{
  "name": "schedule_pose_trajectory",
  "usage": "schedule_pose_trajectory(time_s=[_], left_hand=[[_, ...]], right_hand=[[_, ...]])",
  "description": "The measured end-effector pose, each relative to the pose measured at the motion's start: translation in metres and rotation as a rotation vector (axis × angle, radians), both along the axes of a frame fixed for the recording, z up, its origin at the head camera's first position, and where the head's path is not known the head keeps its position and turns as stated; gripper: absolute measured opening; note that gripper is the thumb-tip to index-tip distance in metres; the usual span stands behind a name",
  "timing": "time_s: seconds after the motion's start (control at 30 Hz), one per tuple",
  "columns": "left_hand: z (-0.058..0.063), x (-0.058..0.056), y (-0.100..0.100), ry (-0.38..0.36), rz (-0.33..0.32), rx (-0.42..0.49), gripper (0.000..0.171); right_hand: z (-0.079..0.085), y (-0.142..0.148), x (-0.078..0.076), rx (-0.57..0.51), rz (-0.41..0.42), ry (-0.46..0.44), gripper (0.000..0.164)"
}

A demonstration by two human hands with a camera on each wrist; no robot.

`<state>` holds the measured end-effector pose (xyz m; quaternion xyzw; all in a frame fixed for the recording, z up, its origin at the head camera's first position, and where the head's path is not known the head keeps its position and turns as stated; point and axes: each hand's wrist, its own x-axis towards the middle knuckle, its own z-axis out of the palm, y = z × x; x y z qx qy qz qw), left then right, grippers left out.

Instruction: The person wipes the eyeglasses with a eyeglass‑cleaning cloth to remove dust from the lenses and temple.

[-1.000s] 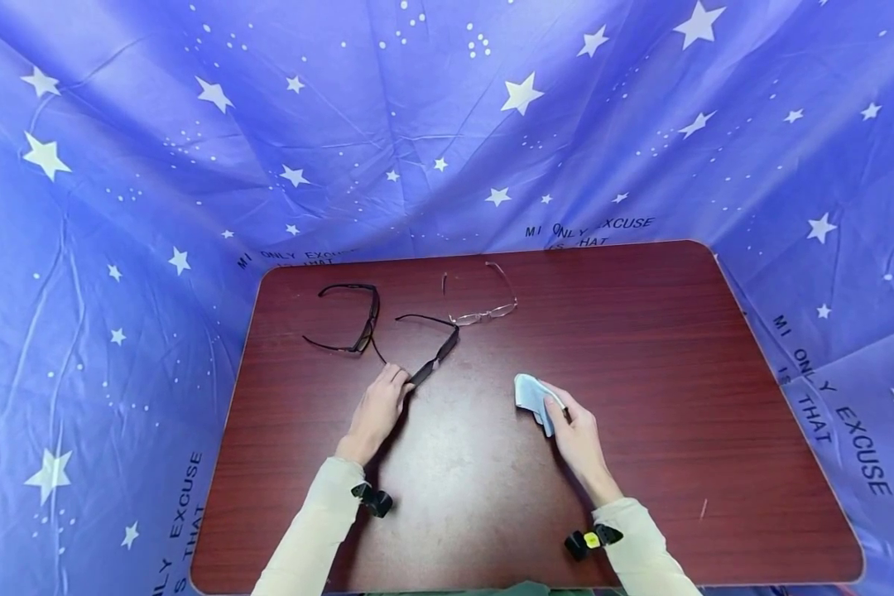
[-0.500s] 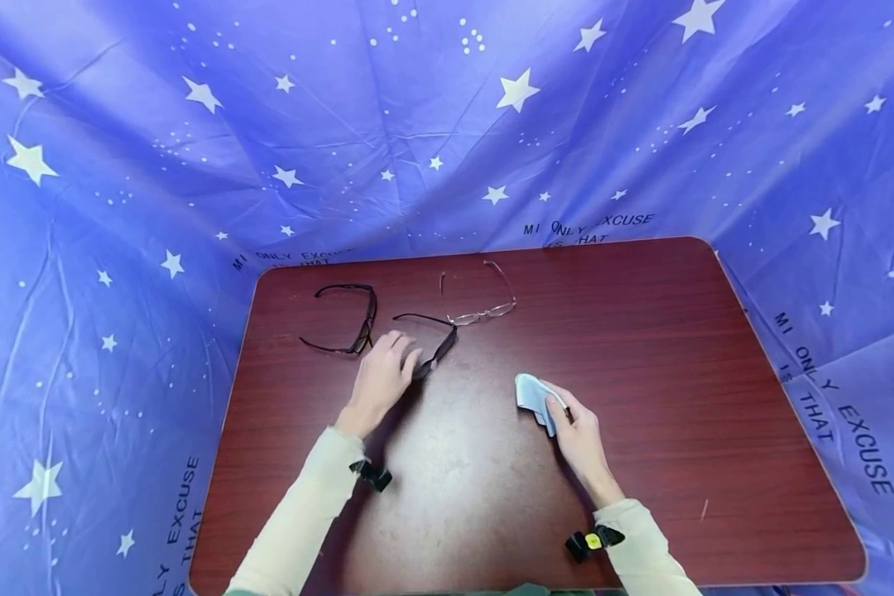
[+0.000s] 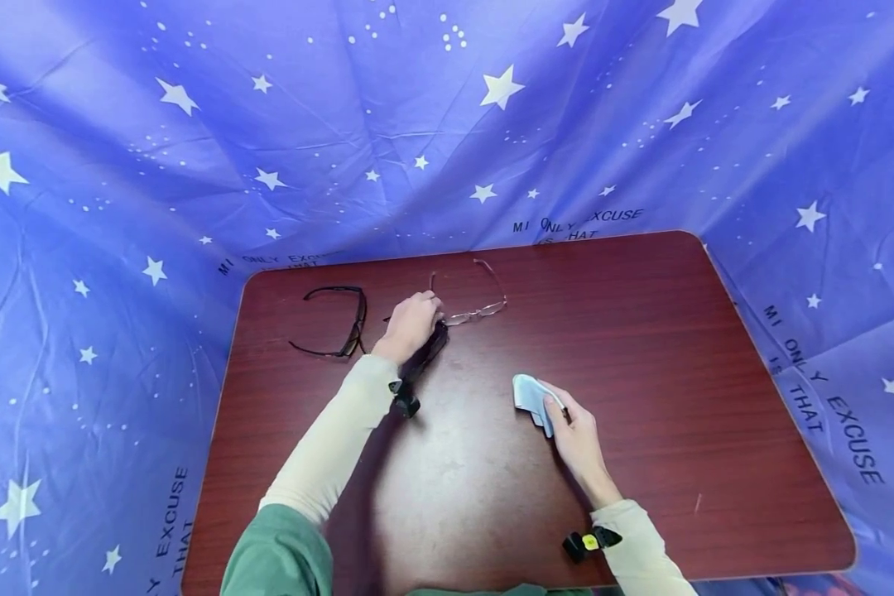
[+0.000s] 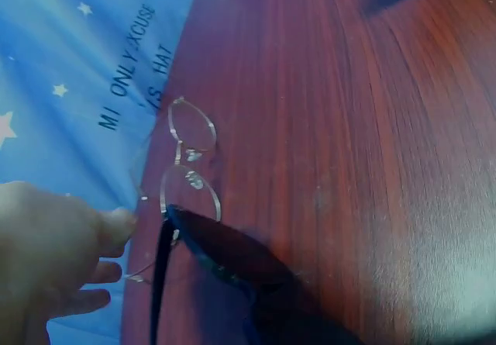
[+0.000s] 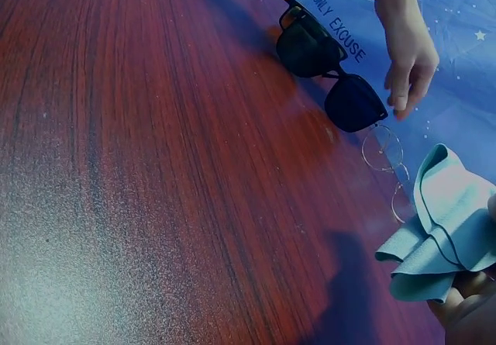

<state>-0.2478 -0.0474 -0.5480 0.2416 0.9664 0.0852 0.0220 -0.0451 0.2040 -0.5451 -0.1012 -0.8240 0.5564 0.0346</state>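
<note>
The wire-rimmed glasses (image 3: 477, 314) lay at the table's (image 3: 641, 348) twelve o'clock. They looked light and easily bent; the bridge seemed the safest pinch, sparing the lenses. At their nine o'clock hung the left hand (image 3: 411, 324), fingers loosely bent with nothing visible in them, just by the sunglasses (image 5: 349, 97); contact could not be told. Between four and five, the right hand (image 3: 581, 439) pinched a cloth (image 3: 532, 401), apparently soft, best held by its folds.
</note>
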Motion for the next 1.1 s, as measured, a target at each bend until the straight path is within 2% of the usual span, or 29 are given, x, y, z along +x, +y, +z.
schedule_pose_trajectory(time_s=[0.17, 0.27, 0.53, 0.67, 0.73, 0.83, 0.93, 1.0, 1.1], left_hand=[[-0.003, -0.007, 0.008, -0.023, -0.053, -0.125, 0.013], [-0.001, -0.011, 0.013, -0.041, -0.078, -0.164, 0.012], [0.008, -0.024, 0.021, -0.165, -0.067, -0.257, 0.015], [0.011, -0.026, 0.023, -0.219, -0.039, -0.26, 0.022], [0.012, -0.026, 0.023, -0.223, -0.043, -0.262, 0.023], [0.013, -0.026, 0.024, -0.192, -0.077, -0.261, 0.021], [0.014, -0.026, 0.025, -0.1, -0.122, -0.223, 0.016], [0.017, -0.024, 0.025, -0.028, -0.135, -0.164, 0.012], [0.025, -0.017, 0.027, 0.051, -0.119, 0.008, 0.011]], right_hand=[[0.0, 0.0, 0.001, -0.008, 0.0, 0.014, 0.029], [-0.001, -0.001, 0.001, -0.014, 0.003, 0.009, 0.029], [-0.002, -0.003, 0.002, -0.043, 0.017, -0.02, 0.031], [-0.001, -0.003, 0.003, -0.045, 0.009, -0.022, 0.031], [0.0, -0.003, 0.004, -0.047, 0.006, -0.022, 0.031], [0.0, -0.003, 0.004, -0.044, 0.004, -0.022, 0.031], [0.0, -0.002, 0.004, -0.045, 0.001, -0.02, 0.031], [0.0, -0.001, 0.004, -0.048, 0.0, -0.015, 0.031], [0.002, 0.002, 0.003, -0.049, 0.0, -0.004, 0.031]])
